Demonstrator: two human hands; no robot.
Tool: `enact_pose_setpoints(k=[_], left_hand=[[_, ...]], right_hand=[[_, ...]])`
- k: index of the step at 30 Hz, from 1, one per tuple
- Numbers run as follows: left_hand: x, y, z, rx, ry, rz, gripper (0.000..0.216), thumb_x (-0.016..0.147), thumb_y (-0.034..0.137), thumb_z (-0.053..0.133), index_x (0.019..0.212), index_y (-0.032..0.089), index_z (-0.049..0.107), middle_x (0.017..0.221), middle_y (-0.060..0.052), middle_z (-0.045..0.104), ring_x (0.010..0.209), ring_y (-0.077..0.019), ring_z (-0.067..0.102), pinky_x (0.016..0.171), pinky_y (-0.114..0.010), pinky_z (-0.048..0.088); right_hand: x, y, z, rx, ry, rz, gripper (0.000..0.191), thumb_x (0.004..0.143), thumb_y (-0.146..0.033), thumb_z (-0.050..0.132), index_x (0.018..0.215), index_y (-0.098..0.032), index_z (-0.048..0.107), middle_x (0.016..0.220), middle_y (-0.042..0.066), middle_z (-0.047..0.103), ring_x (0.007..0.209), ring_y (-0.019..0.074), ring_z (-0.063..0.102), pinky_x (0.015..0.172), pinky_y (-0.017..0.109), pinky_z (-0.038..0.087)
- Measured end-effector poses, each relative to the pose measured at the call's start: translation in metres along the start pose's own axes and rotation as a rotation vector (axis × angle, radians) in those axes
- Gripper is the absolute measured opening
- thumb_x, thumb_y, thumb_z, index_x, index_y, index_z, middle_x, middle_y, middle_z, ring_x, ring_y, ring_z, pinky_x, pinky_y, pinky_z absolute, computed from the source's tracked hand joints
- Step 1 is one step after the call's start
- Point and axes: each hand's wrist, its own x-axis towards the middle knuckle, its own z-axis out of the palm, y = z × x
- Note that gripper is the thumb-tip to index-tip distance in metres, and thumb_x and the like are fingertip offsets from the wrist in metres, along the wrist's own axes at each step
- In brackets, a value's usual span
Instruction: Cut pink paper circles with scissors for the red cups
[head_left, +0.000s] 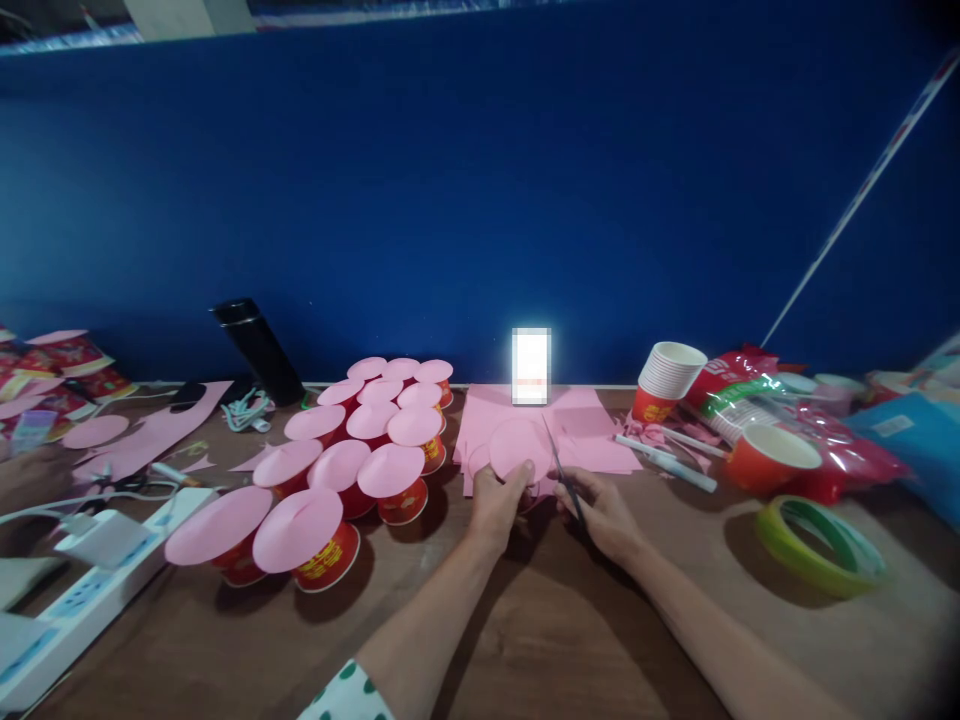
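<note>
Between thumb and fingers, my left hand [496, 505] holds a round piece of pink paper [517, 448] by its lower edge. My right hand [600, 512] is closed around a pair of scissors [571, 490], whose blades point up beside the disc's right edge. Whether the blades touch the paper I cannot tell. Beneath both lies a stack of pink paper sheets [592, 425]. To the left, several upturned red paper cups [330, 560] stand in rows, each topped by a pink paper disc [298, 528].
A lit phone [532, 368] leans at the wall. On the right are stacked cups [660, 385], a marker [667, 465], a red plastic package [739, 395] and a tape roll [817, 545]. A power strip [97, 600], a black flask [259, 350] and another person's hand [34, 485] are left.
</note>
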Motion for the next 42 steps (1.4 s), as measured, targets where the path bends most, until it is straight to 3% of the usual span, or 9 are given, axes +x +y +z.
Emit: enact_pose_setpoints(k=[9, 26, 42], left_hand=[[0.0006, -0.0001, 0.0005, -0.009, 0.02, -0.027, 0.033, 0.062, 0.042, 0.069, 0.064, 0.011, 0.058, 0.046, 0.003, 0.05, 0.039, -0.008, 0.043, 0.038, -0.02, 0.034], [-0.0028, 0.0044, -0.0002, 0.079, 0.007, 0.009, 0.035, 0.063, 0.041, 0.067, 0.05, 0.012, 0.053, 0.042, 0.0, 0.049, 0.04, -0.0089, 0.044, 0.039, -0.021, 0.033], [-0.0014, 0.0054, 0.001, -0.02, 0.006, -0.035, 0.031, 0.062, 0.04, 0.068, 0.063, 0.011, 0.056, 0.046, 0.003, 0.048, 0.039, -0.0075, 0.042, 0.038, -0.02, 0.033]], right_hand=[[0.0003, -0.0007, 0.0, -0.01, -0.008, -0.002, 0.04, 0.076, -0.042, 0.059, 0.105, -0.014, 0.058, 0.056, -0.004, 0.049, 0.047, 0.0083, 0.043, 0.044, 0.02, 0.036], [-0.0003, -0.0056, 0.0018, 0.055, 0.004, 0.053, 0.043, 0.072, -0.046, 0.063, 0.102, -0.015, 0.058, 0.059, -0.003, 0.053, 0.05, 0.0092, 0.048, 0.045, 0.02, 0.037], [0.0003, -0.0019, 0.0001, -0.012, -0.004, -0.01, 0.04, 0.075, -0.043, 0.06, 0.103, -0.014, 0.059, 0.056, -0.003, 0.05, 0.049, 0.0091, 0.045, 0.045, 0.021, 0.036]])
